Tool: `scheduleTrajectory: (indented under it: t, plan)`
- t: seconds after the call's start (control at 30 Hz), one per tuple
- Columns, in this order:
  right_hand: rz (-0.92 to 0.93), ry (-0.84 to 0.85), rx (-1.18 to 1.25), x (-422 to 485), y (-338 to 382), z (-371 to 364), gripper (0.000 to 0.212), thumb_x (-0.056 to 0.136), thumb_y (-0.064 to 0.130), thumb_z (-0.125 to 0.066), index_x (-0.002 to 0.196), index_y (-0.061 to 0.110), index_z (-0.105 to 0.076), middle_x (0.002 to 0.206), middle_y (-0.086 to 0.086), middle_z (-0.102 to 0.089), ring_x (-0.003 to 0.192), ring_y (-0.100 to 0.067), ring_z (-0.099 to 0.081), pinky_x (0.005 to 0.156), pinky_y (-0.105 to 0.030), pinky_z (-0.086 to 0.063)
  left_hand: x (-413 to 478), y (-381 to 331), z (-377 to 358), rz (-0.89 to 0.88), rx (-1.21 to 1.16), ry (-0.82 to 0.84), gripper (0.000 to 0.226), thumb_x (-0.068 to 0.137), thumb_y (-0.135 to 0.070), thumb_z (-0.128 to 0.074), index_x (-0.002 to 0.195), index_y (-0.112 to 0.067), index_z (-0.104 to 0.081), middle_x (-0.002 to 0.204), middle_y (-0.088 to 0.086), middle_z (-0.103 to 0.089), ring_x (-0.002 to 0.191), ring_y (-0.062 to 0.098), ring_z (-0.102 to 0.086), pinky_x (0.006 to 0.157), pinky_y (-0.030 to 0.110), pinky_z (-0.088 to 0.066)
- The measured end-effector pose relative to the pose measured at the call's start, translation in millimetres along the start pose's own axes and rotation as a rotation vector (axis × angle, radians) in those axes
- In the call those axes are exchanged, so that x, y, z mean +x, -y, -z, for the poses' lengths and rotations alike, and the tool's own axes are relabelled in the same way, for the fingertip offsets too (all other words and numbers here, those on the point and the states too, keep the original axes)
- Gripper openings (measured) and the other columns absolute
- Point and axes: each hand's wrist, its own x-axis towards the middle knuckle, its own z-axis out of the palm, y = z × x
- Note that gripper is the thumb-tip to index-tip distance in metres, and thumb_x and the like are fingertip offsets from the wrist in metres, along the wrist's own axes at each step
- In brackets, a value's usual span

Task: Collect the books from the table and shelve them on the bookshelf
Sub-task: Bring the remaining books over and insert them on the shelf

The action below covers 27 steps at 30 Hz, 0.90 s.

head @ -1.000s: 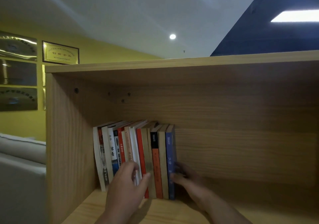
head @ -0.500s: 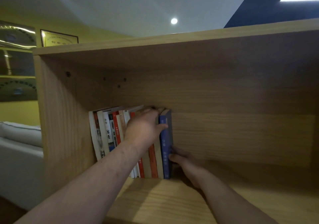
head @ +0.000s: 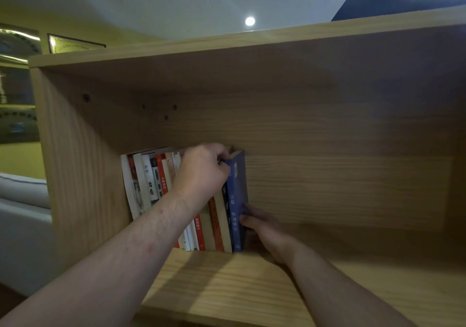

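A row of several books [head: 151, 185] stands upright against the left wall of a light wooden bookshelf [head: 327, 175]. The rightmost one is a blue book [head: 237, 195]. My left hand [head: 201, 173] reaches over the tops of the middle books, fingers curled on their upper edges beside the blue book. My right hand [head: 262, 226] lies low on the shelf board, its fingers pressed flat against the blue book's right cover. White, red and orange spines show below my left wrist.
To the right of the books the shelf compartment holds nothing. The shelf board [head: 227, 289] runs toward me. A grey sofa [head: 22, 213] and framed plaques [head: 75, 44] on a yellow wall lie to the left, outside the shelf.
My left hand rose from the lower spines to the tops of the books and curled there. My right hand stayed against the blue book. The view drew closer to the shelf.
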Motion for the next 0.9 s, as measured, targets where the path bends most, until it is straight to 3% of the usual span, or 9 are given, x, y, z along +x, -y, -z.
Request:
scheduleTrajectory:
  t: [0.23, 0.43, 0.63, 0.7, 0.77, 0.83, 0.9]
  plan:
    - [0.019, 0.028, -0.01, 0, 0, 0, 0.032, 0.094, 0.024, -0.068, 0.089, 0.055, -0.071, 0.112, 0.007, -0.073, 0.116, -0.023, -0.064, 0.112, -0.052, -0.044, -1, 0, 0, 0.015, -0.02, -0.067, 0.017, 0.084, -0.008, -0.062, 0.094, -0.016, -0.074, 0.095, 0.0, -0.07, 0.086, 0.015, -0.066, 0.072, 0.032, -0.059]
    - [0.016, 0.059, 0.018, -1, 0, 1, 0.029, 0.095, 0.024, -0.067, 0.094, 0.053, -0.069, 0.111, 0.003, -0.076, 0.113, -0.025, -0.068, 0.108, -0.054, -0.047, -14, 4, -12, -0.004, 0.157, -0.085, 0.031, 0.087, -0.027, -0.069, 0.116, -0.015, -0.066, 0.12, 0.003, -0.06, 0.113, 0.026, -0.057, 0.088, 0.035, -0.051]
    - [0.041, 0.034, 0.035, 2, -2, -1, 0.029, 0.094, 0.02, -0.068, 0.098, 0.049, -0.072, 0.105, 0.006, -0.077, 0.109, -0.022, -0.068, 0.109, -0.054, -0.047, -18, -7, -5, 0.062, -0.005, -0.086, 0.024, 0.088, -0.005, -0.063, 0.11, -0.013, -0.069, 0.121, 0.0, -0.056, 0.105, 0.013, -0.056, 0.08, 0.019, -0.04]
    - [0.056, 0.026, 0.01, 0, -1, 0, 0.028, 0.093, 0.022, -0.068, 0.102, 0.048, -0.069, 0.113, 0.004, -0.075, 0.113, -0.021, -0.067, 0.111, -0.053, -0.044, -27, -7, 2, 0.12, -0.019, -0.101, 0.032, 0.087, -0.008, -0.065, 0.117, -0.02, -0.066, 0.126, -0.002, -0.052, 0.107, 0.015, -0.057, 0.08, 0.02, -0.045]
    - [0.06, 0.057, -0.007, 0, -3, 2, 0.028, 0.092, 0.026, -0.069, 0.097, 0.053, -0.069, 0.116, 0.006, -0.073, 0.118, -0.021, -0.064, 0.113, -0.052, -0.042, -37, -7, 14, 0.226, -0.071, -0.081, 0.044, 0.086, -0.011, -0.067, 0.125, -0.026, -0.055, 0.123, -0.003, -0.044, 0.093, 0.01, -0.056, 0.066, 0.016, -0.046]
    - [0.061, 0.048, -0.039, -1, 0, 2, 0.029, 0.094, 0.026, -0.067, 0.1, 0.054, -0.066, 0.113, 0.012, -0.07, 0.118, -0.018, -0.062, 0.114, -0.049, -0.041, -41, -6, 27, 0.351, -0.092, 0.012, 0.057, 0.084, -0.013, -0.07, 0.131, -0.026, -0.042, 0.114, -0.006, -0.044, 0.078, 0.005, -0.05, 0.054, 0.018, -0.039]
    - [0.059, 0.054, -0.051, 1, 0, 2, 0.032, 0.096, 0.023, -0.065, 0.11, 0.051, -0.062, 0.107, 0.017, -0.066, 0.111, -0.013, -0.061, 0.112, -0.043, -0.041, -36, -10, 36, 0.494, -0.115, 0.155, 0.055, 0.082, -0.019, -0.069, 0.128, -0.021, -0.04, 0.103, -0.003, -0.053, 0.078, 0.01, -0.055, 0.058, 0.029, -0.05]
